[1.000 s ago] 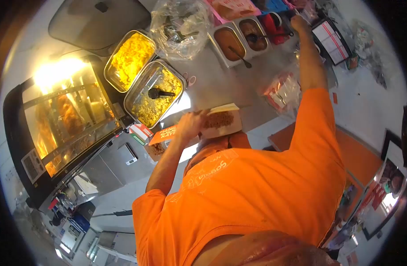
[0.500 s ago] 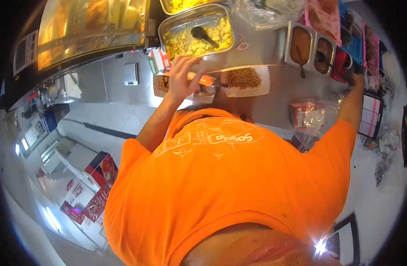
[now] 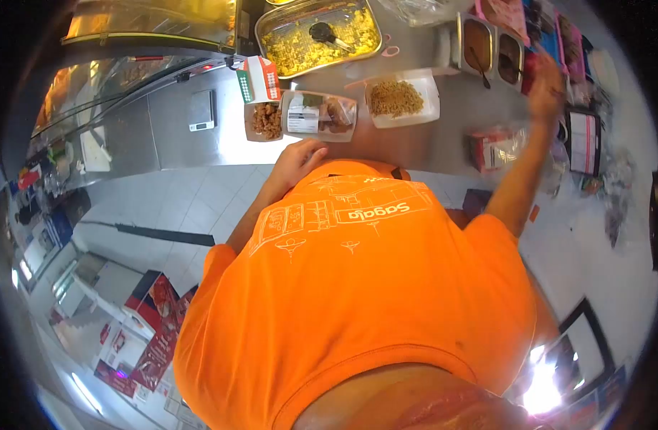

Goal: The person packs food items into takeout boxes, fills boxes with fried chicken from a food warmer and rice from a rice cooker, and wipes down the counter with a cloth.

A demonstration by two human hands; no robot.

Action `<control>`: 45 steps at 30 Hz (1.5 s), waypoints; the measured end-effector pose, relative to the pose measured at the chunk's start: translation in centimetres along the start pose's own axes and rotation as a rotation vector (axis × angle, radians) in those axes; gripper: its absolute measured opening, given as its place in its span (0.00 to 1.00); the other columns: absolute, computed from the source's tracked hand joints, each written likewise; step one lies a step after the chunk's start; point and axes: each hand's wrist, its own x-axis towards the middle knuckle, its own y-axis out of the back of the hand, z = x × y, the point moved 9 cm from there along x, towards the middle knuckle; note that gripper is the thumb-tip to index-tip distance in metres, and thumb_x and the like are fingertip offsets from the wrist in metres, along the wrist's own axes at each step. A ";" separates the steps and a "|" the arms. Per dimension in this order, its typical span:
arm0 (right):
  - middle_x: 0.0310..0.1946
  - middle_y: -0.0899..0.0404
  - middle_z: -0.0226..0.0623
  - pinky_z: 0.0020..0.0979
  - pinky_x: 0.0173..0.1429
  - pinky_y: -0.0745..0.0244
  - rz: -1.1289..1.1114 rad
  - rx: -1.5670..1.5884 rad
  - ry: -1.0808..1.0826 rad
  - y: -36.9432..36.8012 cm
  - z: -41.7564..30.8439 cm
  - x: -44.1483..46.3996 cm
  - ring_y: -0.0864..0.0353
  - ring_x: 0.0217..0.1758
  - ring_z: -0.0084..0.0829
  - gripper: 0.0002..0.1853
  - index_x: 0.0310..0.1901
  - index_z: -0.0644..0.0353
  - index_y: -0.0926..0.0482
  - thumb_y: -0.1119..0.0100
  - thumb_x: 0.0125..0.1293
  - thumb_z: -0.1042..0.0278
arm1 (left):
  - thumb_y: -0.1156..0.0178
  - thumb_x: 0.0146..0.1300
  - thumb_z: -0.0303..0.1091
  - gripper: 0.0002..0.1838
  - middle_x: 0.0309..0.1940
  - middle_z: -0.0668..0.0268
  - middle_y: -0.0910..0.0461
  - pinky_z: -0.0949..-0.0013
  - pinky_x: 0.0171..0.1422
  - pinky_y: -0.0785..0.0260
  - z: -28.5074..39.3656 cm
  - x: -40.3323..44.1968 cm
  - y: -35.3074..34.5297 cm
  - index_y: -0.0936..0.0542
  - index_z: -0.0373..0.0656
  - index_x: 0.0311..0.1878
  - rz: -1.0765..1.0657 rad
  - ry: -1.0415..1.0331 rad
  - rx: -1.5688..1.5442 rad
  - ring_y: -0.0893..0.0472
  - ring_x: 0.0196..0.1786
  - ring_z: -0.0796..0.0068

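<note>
My left hand point(image 3: 300, 159) is at the counter's front edge, close to my shirt, with loosely bent fingers and nothing visible in it. Just beyond it are a paper tray of brown fried pieces point(image 3: 266, 123) and a container with a white label point(image 3: 302, 117), with brown food at its right end. A white paper box point(image 3: 428, 100) of brown crumbly or noodle-like food stands open to their right. My right hand point(image 3: 547, 93) is stretched out at the right, near the sauce pans; it is smeared by motion, so its fingers and any held thing cannot be made out.
A metal tray point(image 3: 272, 74) of yellow food holds a black scoop point(image 3: 322, 33). Two sauce pans point(image 3: 495, 30) stand at the back right. A printed carton point(image 3: 257, 80), a small scale point(image 3: 202, 111) and a plastic-wrapped red pack point(image 3: 495, 148) are on the counter. A glass display case point(image 3: 150, 29) stands back left.
My left hand has drawn back from above the containers to the counter edge. An orange strip beneath it no longer shows there. My right hand has moved leftward and the view has shifted.
</note>
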 end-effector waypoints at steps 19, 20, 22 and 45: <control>0.76 0.38 0.28 0.46 0.62 0.22 -0.498 -0.440 -0.237 -14.7 3.3 -29.8 0.22 0.65 0.47 0.34 0.70 0.35 0.28 0.49 0.62 0.77 | 0.40 0.67 0.47 0.43 0.76 0.28 0.53 0.43 0.82 0.57 3.3 15.6 -16.3 0.43 0.25 0.74 0.352 -0.010 0.321 0.53 0.80 0.31; 0.77 0.39 0.31 0.47 0.61 0.22 -0.469 -0.422 -0.217 -14.2 3.0 -29.7 0.21 0.63 0.48 0.35 0.70 0.34 0.28 0.48 0.61 0.77 | 0.40 0.67 0.45 0.43 0.76 0.28 0.54 0.42 0.82 0.58 2.6 15.9 -17.1 0.44 0.24 0.74 0.379 -0.037 0.325 0.54 0.80 0.31; 0.71 0.30 0.38 0.49 0.57 0.21 -0.349 -0.351 -0.091 -12.7 3.0 -28.9 0.17 0.56 0.50 0.30 0.68 0.41 0.26 0.43 0.62 0.72 | 0.41 0.66 0.42 0.43 0.76 0.27 0.56 0.40 0.82 0.59 2.5 16.2 -18.0 0.46 0.23 0.74 0.437 -0.087 0.341 0.56 0.80 0.29; 0.40 0.11 0.38 0.30 0.52 0.26 -0.254 0.378 -0.395 -12.2 17.6 -23.6 0.17 0.44 0.24 0.26 0.52 0.65 0.16 0.43 0.75 0.46 | 0.47 0.77 0.50 0.33 0.65 0.50 0.23 0.66 0.74 0.39 0.6 15.1 -17.4 0.29 0.27 0.69 0.239 0.133 -0.512 0.26 0.69 0.65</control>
